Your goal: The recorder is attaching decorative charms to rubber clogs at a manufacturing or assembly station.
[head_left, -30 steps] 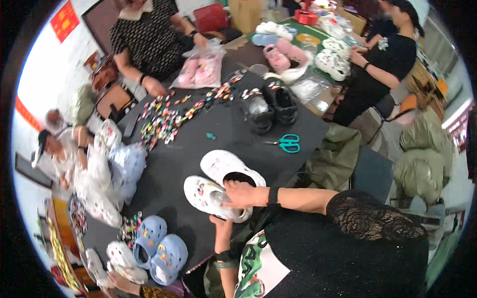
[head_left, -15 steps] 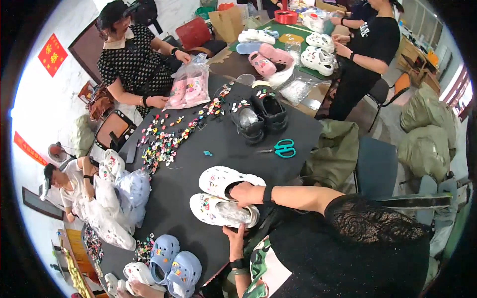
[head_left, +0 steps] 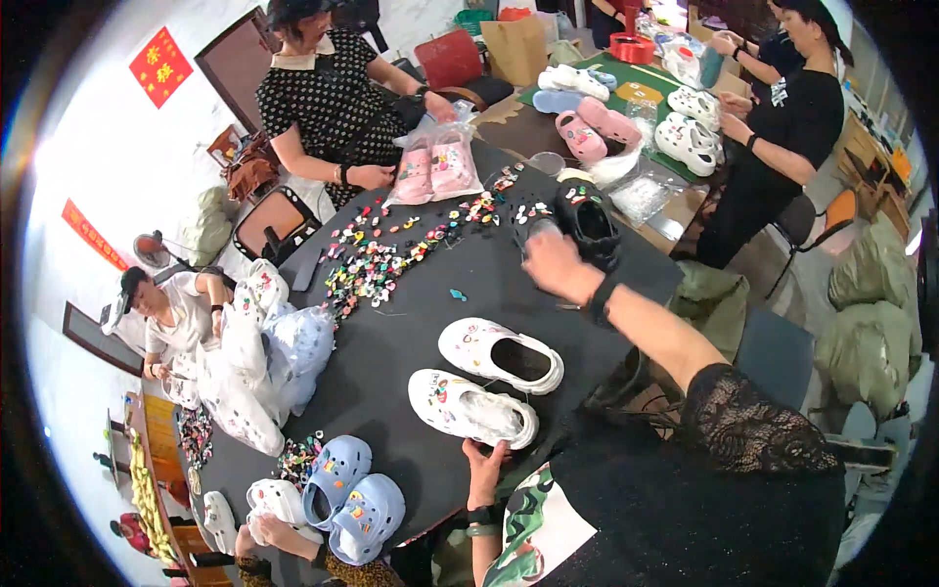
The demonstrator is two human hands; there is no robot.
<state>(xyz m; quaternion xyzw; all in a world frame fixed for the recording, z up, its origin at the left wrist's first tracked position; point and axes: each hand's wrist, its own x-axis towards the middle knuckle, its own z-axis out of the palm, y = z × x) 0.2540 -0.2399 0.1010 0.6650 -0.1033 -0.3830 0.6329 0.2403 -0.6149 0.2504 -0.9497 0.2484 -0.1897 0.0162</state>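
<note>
A pair of white clogs with colourful charms lies side by side on the dark table. My left hand (head_left: 483,470) grips the heel of the nearer white clog (head_left: 452,401), which has clear plastic stuffing inside. The farther white clog (head_left: 479,347) shows a dark, bare opening. Farther off stands a black pair with charms. My right hand (head_left: 559,269) is closed at the opening of the left black clog (head_left: 523,215); its fingertips are partly hidden, and what they pinch cannot be made out. The right black clog (head_left: 590,220) stands beside it.
Loose charms (head_left: 377,269) spread across the far left of the table. Blue clogs (head_left: 367,514) stand at the near left, beside a co-worker's hands on a white clog (head_left: 274,504). Across the table, a person holds bagged pink clogs (head_left: 435,171). Bagged white clogs (head_left: 249,391) sit at left.
My right hand has left the white clogs and reached out to the black pair. My left hand stays at the white heel. The scissors are no longer visible. The view has shifted left.
</note>
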